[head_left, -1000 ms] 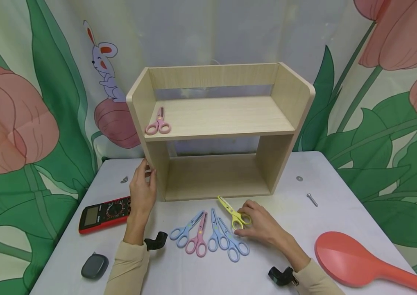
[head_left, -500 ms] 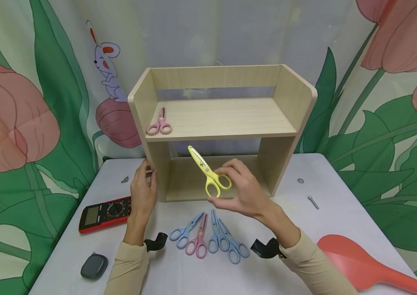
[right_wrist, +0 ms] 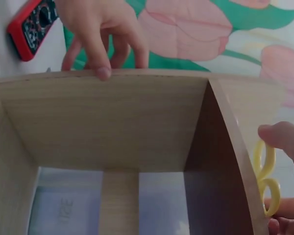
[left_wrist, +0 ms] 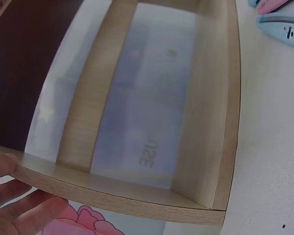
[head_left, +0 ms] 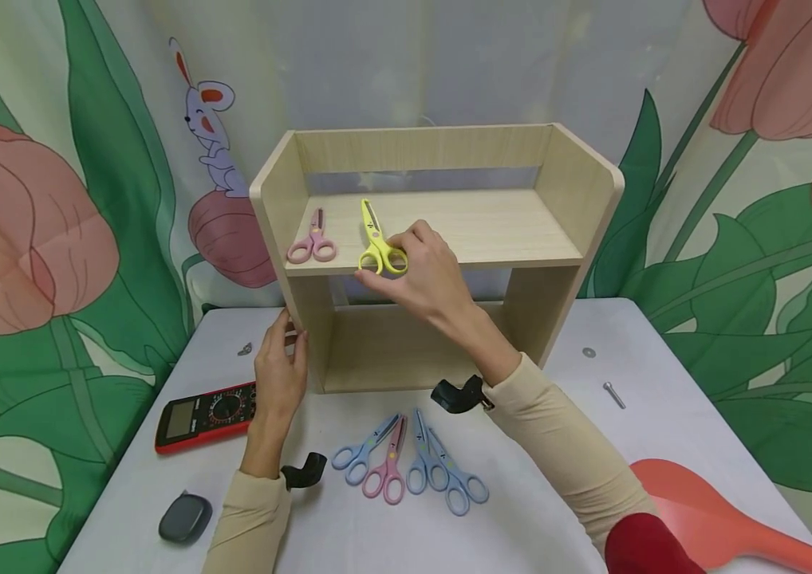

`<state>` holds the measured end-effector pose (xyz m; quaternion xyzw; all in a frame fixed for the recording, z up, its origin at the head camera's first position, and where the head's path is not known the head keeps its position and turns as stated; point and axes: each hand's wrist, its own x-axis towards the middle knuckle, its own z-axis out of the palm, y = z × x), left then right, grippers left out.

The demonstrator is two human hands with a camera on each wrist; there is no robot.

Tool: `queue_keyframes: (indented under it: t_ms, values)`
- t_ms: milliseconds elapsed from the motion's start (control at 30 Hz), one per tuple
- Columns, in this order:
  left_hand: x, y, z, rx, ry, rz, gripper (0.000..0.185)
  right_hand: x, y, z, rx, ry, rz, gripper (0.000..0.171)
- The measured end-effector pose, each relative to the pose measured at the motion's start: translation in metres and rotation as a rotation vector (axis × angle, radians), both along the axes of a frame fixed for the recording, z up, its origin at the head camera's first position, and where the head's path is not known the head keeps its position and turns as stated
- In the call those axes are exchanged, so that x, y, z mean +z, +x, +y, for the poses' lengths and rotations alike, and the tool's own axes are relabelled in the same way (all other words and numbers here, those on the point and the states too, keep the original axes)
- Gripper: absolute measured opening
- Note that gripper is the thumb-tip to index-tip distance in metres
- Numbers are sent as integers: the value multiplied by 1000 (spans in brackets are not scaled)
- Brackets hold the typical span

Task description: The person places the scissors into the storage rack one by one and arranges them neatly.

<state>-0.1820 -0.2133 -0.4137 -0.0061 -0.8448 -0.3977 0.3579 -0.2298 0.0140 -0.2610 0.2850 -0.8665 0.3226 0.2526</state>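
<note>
My right hand (head_left: 431, 275) pinches yellow scissors (head_left: 375, 239) by their finger loops, thumb on one side and fingers on the other. The blades point away, over the upper board of a small wooden shelf (head_left: 435, 259). Left of them, pink scissors (head_left: 314, 239) lie on that same board. In the right wrist view, the yellow loops (right_wrist: 268, 196) overlap the board's front edge. My left hand (head_left: 281, 371) grips the shelf's left side panel, its thumb at the front edge and fingers outside, as the left wrist view also shows the fingers (left_wrist: 39, 215) against the panel.
Several scissors, blue (head_left: 363, 453) and pink (head_left: 388, 466), lie before the shelf. A red multimeter (head_left: 205, 416) and dark grey case (head_left: 186, 518) are at left. A bolt (head_left: 614, 395), a washer (head_left: 589, 351) and a red paddle-shaped spoon (head_left: 700, 510) are at right.
My right hand has lifted the yellow scissors from the table and carried them up and left to the upper board. The left hand has stayed on the side panel.
</note>
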Motion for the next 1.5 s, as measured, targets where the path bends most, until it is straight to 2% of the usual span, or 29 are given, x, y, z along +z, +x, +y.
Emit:
queue_keyframes:
  t_ms: [133,233,400,533,667,800,967,1067,1167,1300,1400,1433,1500]
  values:
    - [0,0,-1,1,6,8,49,10,-9,-10,-36,50,-111,56]
    - [0,1,-1,3,8,9,49,15,-15,-17,-43,100,-152,59]
    - [-1,2,-2,2,5,15,48,20,-19,-26,-66,198,-180,67]
    - [-2,2,-2,-10,-6,3,48,21,-21,-27,-98,261,-194,66]
    - [-3,3,-1,-19,-16,-19,49,19,-22,-27,-112,278,-195,65]
    - [-2,2,-1,-23,-14,-21,49,17,-21,-26,-120,268,-185,76]
    - [-1,0,-3,-29,-17,-14,48,16,-18,-19,-95,246,-144,90]
    - [-1,-1,-3,-39,-13,-13,49,11,-12,-7,-25,201,-107,85]
    - [-1,-2,-3,-40,-12,-11,48,3,-4,9,89,134,-45,73]
    - [-1,-3,-3,-30,-19,10,45,-17,8,32,244,58,125,62]
    - [-1,-3,-4,-31,-27,39,44,-36,18,48,293,5,233,59]
    - [-1,-3,-4,-33,-29,43,44,-44,22,54,295,-5,246,59]
    - [-1,-3,-4,-37,-31,45,43,-59,29,64,284,-16,217,62]
